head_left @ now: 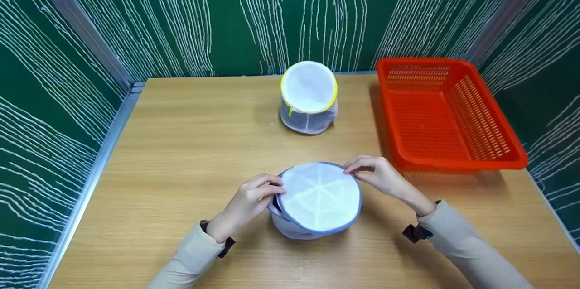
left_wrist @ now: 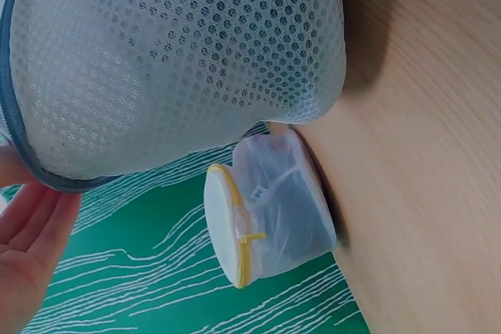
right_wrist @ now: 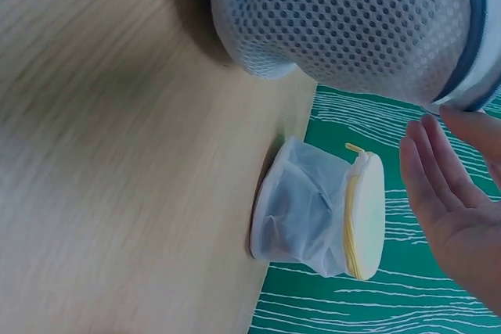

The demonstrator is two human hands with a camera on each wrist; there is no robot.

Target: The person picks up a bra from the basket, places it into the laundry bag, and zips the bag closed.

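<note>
A round mesh laundry bag [head_left: 319,198] with blue-grey trim stands on the table between both hands. Its white lid lies tilted over the top, and a dark gap shows under the lid's edge on the left. At that left side my left hand [head_left: 256,195] pinches the trim between thumb and fingers. My right hand [head_left: 377,175] pinches the rim at the far right. From the left wrist, the bag's honeycomb mesh wall [left_wrist: 196,52] is seen close up. In the right wrist view, thumb and fingertips [right_wrist: 429,127] meet at the blue trim.
A smaller mesh laundry bag [head_left: 309,119] with a yellow zip stands upright at the back middle, its lid on top. To the right is a red plastic basket [head_left: 453,164] with slotted walls. Green panels with white lines [head_left: 244,17] enclose the wooden table [head_left: 190,144].
</note>
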